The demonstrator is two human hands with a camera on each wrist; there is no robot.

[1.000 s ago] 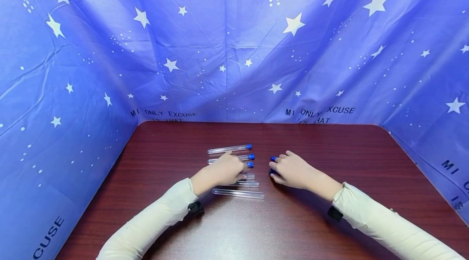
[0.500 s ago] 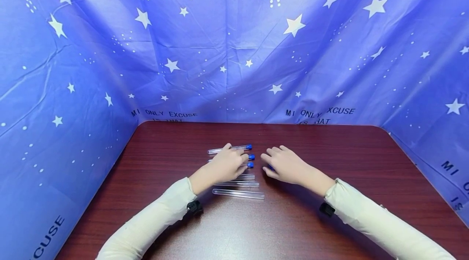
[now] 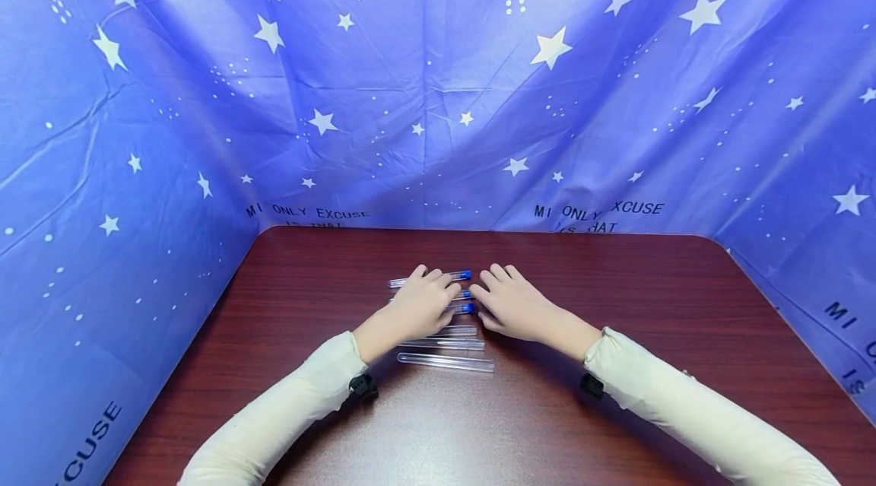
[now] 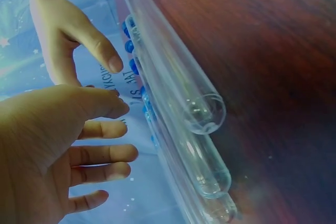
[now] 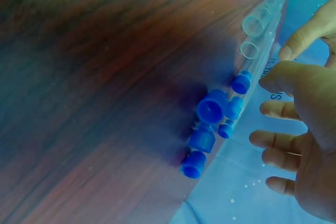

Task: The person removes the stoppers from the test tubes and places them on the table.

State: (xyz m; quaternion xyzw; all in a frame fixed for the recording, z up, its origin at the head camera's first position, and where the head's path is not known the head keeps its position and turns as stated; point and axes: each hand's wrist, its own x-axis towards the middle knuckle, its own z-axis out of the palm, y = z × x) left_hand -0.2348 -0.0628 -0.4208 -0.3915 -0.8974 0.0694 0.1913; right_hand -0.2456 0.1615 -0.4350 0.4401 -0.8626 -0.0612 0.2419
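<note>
Both bare hands are above the table with their fingers relaxed and nothing in them. In the head view my left hand (image 3: 419,307) overlaps the middle of a row of clear test tubes (image 3: 448,363). Three tubes at the far end wear blue caps (image 3: 466,274); three nearer ones have bare open mouths (image 5: 253,25). My right hand (image 3: 516,309) is just right of the capped ends, its fingertips close to the left hand's. Three loose blue caps (image 5: 201,138) stand on the table in the right wrist view; from the head they are hidden beneath the right hand.
The dark red-brown wooden table (image 3: 616,273) is enclosed at the back and sides by a blue curtain (image 3: 438,75) with white stars. A small black device (image 3: 363,386) sits at the left wrist, and another black device (image 3: 591,385) at the right.
My right hand has moved left toward the left hand, covering the loose caps that showed at its fingers. My left hand has shifted slightly away from me over the tubes.
</note>
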